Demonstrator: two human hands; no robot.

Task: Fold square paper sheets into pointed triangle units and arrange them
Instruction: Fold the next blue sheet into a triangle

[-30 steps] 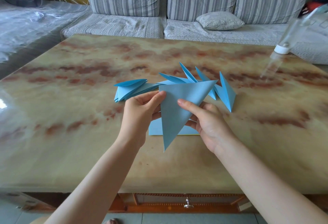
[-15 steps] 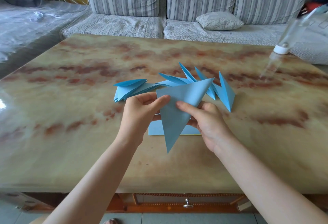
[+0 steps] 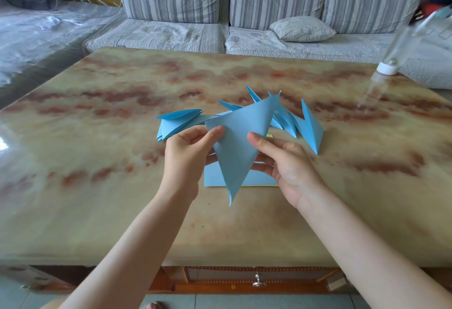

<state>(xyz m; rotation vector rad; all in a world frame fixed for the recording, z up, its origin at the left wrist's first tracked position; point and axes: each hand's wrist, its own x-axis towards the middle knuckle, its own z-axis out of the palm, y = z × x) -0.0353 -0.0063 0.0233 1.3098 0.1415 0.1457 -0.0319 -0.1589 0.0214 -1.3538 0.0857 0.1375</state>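
One blue triangle unit (image 3: 239, 142) is held above the table's (image 3: 97, 186) middle, pinched at its left edge by the left hand (image 3: 188, 154) and at its right by the right hand (image 3: 288, 164). Folding is judged nearly done — next, placement among the finished units (image 3: 308, 130) just behind is called for.

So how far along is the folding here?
Done: several pointed blue units lie fanned on the table. In hand: left hand and right hand pinch a half-folded triangle. Left: finishing it, plus the flat sheets beneath.
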